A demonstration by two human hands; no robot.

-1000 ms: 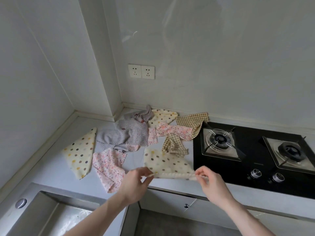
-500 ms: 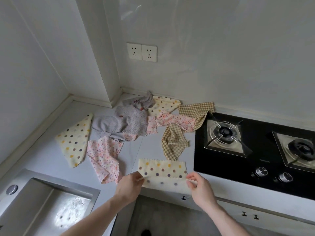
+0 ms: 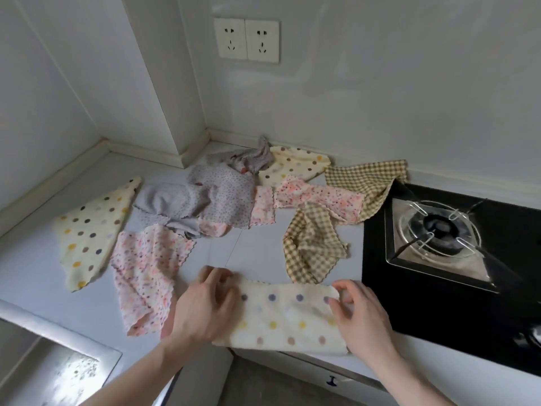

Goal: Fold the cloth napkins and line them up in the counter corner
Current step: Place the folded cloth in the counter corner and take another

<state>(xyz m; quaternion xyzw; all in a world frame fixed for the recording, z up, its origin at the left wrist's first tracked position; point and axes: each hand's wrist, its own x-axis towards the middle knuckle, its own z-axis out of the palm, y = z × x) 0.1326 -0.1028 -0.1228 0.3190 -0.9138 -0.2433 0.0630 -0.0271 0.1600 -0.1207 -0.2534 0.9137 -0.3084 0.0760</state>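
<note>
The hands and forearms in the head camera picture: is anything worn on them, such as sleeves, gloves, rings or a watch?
Nothing worn is visible. The left hand and the right hand are bare, without gloves, and both forearms are bare as far as the lower picture edge. No sleeve, watch or bracelet shows. No ring shows, though some fingers are partly hidden.
</note>
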